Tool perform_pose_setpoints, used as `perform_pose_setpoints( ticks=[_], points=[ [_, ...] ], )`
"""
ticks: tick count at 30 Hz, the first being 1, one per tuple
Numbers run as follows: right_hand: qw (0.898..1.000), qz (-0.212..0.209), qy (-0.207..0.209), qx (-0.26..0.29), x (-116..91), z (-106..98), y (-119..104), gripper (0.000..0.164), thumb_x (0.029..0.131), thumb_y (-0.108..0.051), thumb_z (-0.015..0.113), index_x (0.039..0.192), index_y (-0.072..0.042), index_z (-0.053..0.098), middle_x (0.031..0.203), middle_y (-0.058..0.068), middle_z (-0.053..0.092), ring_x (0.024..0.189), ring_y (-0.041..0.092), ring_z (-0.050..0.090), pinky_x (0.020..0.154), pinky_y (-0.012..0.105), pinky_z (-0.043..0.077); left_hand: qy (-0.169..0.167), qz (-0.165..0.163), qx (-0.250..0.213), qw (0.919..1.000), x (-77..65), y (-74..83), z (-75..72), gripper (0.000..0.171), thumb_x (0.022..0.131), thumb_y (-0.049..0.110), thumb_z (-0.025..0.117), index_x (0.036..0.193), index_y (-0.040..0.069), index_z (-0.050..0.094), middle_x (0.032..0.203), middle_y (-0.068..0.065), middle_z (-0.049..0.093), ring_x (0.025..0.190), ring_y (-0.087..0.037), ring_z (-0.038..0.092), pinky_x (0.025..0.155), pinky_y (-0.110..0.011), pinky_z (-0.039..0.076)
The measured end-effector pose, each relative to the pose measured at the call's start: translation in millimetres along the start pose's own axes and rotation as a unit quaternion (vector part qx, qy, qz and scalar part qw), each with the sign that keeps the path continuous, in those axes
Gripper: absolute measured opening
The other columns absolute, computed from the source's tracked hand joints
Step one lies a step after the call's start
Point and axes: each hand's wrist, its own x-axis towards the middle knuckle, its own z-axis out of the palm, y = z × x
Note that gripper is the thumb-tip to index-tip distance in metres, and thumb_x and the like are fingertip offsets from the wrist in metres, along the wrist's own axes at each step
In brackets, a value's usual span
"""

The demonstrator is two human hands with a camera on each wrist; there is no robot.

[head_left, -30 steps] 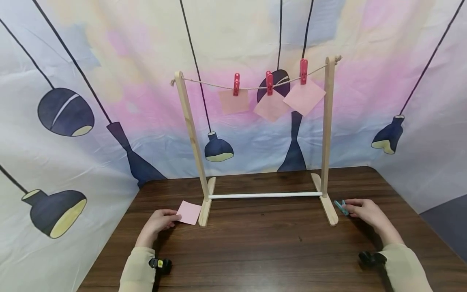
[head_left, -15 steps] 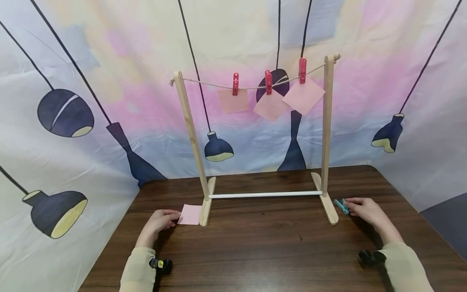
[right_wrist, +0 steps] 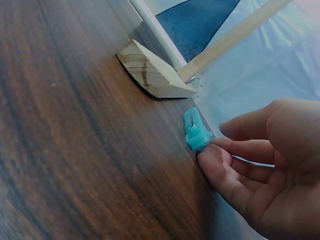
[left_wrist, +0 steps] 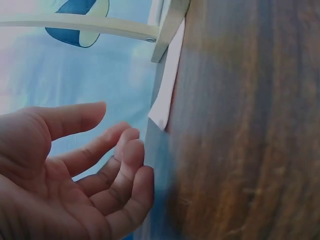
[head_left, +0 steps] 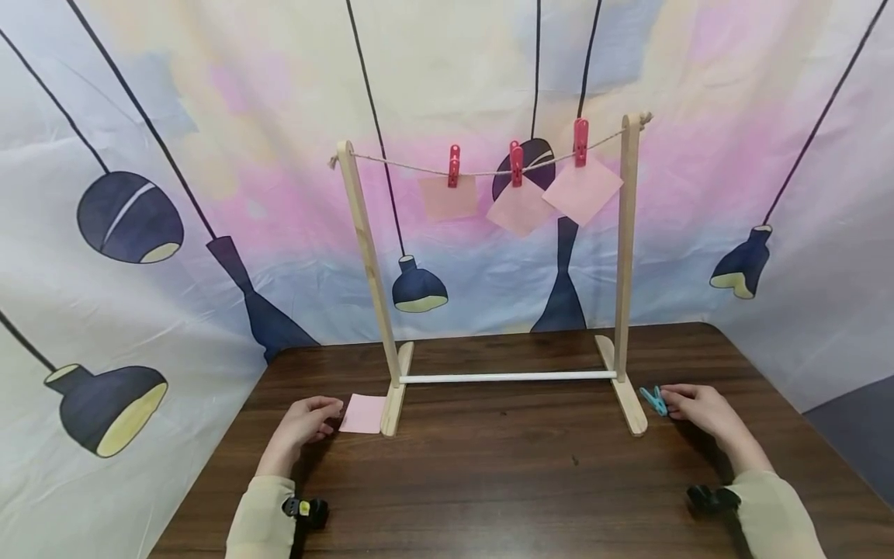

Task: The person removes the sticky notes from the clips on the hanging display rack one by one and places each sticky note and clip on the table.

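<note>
A square pink sticky note (head_left: pixel 363 414) lies on the table beside the left foot of a wooden frame; in the left wrist view the note (left_wrist: pixel 169 85) is seen nearly edge-on, its near corner curling up slightly. My left hand (head_left: pixel 303 423) is just left of it, thumb apart from the loosely bent fingers, holding nothing. By the frame's right foot is a turquoise clothespin (head_left: pixel 654 401). My right hand (head_left: pixel 698 410) has its fingertips right at the clothespin (right_wrist: pixel 196 131), while the thumb stands apart from it.
The wooden frame (head_left: pixel 625 248) carries a string with three red clothespins (head_left: pixel 516 163), each holding a pink note (head_left: pixel 583 190). A white rod (head_left: pixel 506 377) joins its feet. Behind the dark wooden table (head_left: pixel 489 481) hangs a lamp-print cloth (head_left: pixel 279 194).
The sticky note has come down flat on the table and my left fingers have let go of it. The turquoise clothespin has turned slightly, and my right thumb is off it.
</note>
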Motion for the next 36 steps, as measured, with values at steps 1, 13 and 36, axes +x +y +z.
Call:
perform_pose_setpoints(
  ticks=[1,13,36],
  points=[
    [1.000,0.001,0.001,0.004,-0.3,-0.1,0.3,0.052,0.108,-0.025,0.045,0.137,0.019,0.047,0.124,0.036,0.059,0.092,0.025,0.071,0.078,0.036,0.059,0.001,0.004,-0.003,1.0000,-0.3,1.7,-1.2,0.040,0.101,0.024,0.062,0.124,-0.009,0.061,0.106,-0.018,0.069,0.075,-0.021,0.063,0.067,-0.033,0.052],
    [0.981,-0.066,0.173,0.057,-19.4,-26.2,-17.7,0.046,0.108,-0.023,0.048,0.135,0.014,0.054,0.096,0.000,0.072,0.075,-0.009,0.061,0.066,0.013,0.052,0.040,0.093,-0.055,0.9933,-8.0,47.3,-20.1,0.045,0.102,0.029,0.062,0.132,-0.005,0.058,0.101,-0.003,0.068,0.079,-0.018,0.067,0.073,-0.026,0.056],
    [0.931,-0.235,0.240,0.145,-35.0,-83.9,-180.7,0.037,0.099,-0.025,0.065,0.130,-0.005,0.067,0.098,-0.017,0.071,0.085,-0.001,0.070,0.078,0.008,0.051,0.021,0.298,-0.083,0.9507,1.9,162.9,4.8,0.043,0.102,0.036,0.062,0.128,0.003,0.064,0.110,-0.016,0.068,0.091,-0.024,0.069,0.084,-0.030,0.057]
  ],
)
